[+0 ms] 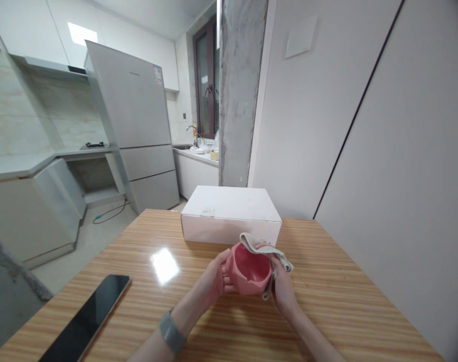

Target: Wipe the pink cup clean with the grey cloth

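Note:
A pink bowl-like vessel (247, 269) with a faceted outside is held above the table, tilted so its hollow inside faces me. My left hand (220, 275) grips its left side, the fingers reaching around and under it. In my right hand (281, 281) is a light grey cloth (264, 246), bunched and draped over the vessel's upper right rim. Part of the cloth also hangs down between my right palm and the vessel's right side. Some of my right fingers are hidden by the cloth.
A white box (231, 206) sits on the wooden table (157, 301) just beyond my hands. A dark phone (89, 319) lies at the front left. Behind the table stand a grey pillar (240, 95), a fridge (133, 100) and a sink counter (197, 166).

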Available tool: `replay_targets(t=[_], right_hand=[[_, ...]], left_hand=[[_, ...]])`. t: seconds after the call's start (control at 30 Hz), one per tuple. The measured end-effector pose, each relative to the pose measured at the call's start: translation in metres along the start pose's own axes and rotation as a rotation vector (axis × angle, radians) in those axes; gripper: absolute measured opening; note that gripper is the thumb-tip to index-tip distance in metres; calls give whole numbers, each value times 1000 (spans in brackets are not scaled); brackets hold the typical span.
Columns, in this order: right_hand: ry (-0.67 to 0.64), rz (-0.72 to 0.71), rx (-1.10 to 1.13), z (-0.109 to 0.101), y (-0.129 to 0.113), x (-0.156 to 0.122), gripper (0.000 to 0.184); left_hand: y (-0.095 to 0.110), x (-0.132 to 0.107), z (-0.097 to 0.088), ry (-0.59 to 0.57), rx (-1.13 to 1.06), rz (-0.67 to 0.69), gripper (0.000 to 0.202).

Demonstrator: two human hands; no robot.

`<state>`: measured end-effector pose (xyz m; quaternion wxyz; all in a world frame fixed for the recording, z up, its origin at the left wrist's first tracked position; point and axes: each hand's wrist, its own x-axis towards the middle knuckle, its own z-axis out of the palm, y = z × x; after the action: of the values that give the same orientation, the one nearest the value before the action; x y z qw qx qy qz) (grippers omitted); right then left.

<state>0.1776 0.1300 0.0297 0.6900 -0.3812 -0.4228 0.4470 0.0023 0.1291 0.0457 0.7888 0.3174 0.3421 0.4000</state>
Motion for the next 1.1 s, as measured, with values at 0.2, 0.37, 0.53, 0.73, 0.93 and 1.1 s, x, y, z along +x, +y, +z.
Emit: replay_targets(t=[0.2, 0.37, 0.53, 0.73, 0.93, 1.1], right_hand=[[-57, 68, 1, 11, -11, -6, 22], [-82, 28, -42, 16, -24, -5, 28], [-58, -38, -94, 11, -26, -2, 27], [-32, -101, -122, 6, -23, -1, 25], [-57, 37, -18, 7, -21, -2, 23], [-71, 45, -15, 10, -22, -2, 25]], left_hand=[[11, 0, -12, -34, 157, -67, 44], [9, 0, -8, 12, 119, -10, 44], [-1, -4, 5, -29, -41, 163, 44], [-5, -5, 8, -111, -122, 119, 31], [9, -6, -1, -63, 148, -86, 42], [10, -9, -3, -44, 118, -16, 34]])
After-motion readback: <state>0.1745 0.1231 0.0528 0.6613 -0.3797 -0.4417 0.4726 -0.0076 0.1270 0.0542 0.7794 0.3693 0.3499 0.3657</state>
